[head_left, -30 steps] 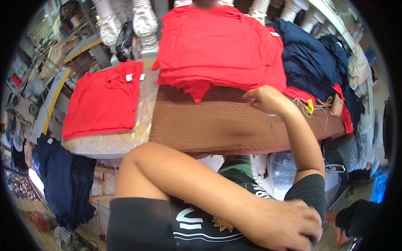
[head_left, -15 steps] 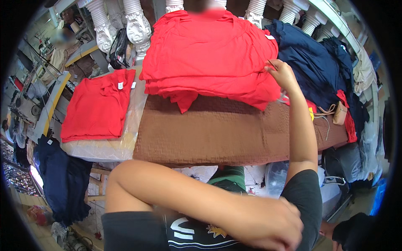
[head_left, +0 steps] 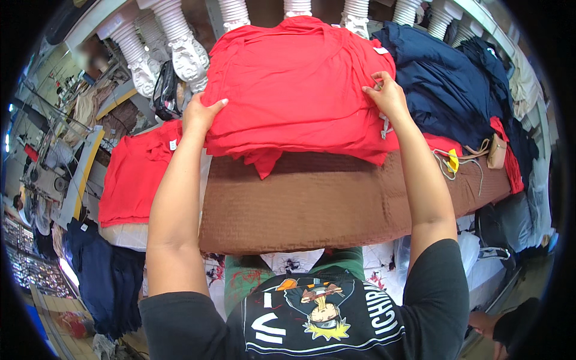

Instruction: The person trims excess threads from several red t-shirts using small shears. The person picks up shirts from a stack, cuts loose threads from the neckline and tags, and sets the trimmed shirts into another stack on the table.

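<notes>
A thick pile of red shirts lies in front of me, with a neckline at its far side and a small white label near the far right corner. At the pile's left edge my left hand rests open, its thumb stretched over the red cloth. Over the right side, my right hand is closed with thumb and fingers pinched together. Something small and dark shows between those fingers, too small to name. A whitish cord hangs beside that wrist, against the red cloth.
The pile sits on a brown-covered table. Folded red garments lie at left, navy garments at right. Nearby are a yellow item with cord and a tan pouch. White ornate columns stand behind. Another person's arm shows lower right.
My left arm has swung from across my body out to the pile's left edge. My right hand has shifted slightly left and stays pinched over the pile.
</notes>
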The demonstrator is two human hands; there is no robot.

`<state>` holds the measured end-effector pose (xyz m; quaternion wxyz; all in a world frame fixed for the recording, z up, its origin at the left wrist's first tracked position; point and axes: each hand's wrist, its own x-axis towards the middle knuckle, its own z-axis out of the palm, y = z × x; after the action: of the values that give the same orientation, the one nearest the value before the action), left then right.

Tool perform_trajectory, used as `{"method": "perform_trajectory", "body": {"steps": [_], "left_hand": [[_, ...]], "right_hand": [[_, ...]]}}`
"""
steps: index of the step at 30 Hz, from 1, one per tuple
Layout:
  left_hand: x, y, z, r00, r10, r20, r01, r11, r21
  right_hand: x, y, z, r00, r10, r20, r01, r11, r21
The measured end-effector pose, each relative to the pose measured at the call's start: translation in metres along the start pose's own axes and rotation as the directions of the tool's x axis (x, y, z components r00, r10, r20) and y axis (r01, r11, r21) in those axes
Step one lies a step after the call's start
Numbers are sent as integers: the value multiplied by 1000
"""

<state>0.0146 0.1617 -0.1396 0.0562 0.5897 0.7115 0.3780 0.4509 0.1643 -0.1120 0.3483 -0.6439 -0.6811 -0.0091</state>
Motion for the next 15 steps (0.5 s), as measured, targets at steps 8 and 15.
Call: {"method": "perform_trajectory", "body": {"steps": [8,15], "left_hand": [[-12,27,-27,987,161,5,-156,952,265],[-7,9,-37,948,312,-61,-313,949,-21]], "right_hand": [[-2,-4,-24,978,-201,-59,176,943,-283],[-5,17,-59,998,-5,64,-23,904,427]]}}
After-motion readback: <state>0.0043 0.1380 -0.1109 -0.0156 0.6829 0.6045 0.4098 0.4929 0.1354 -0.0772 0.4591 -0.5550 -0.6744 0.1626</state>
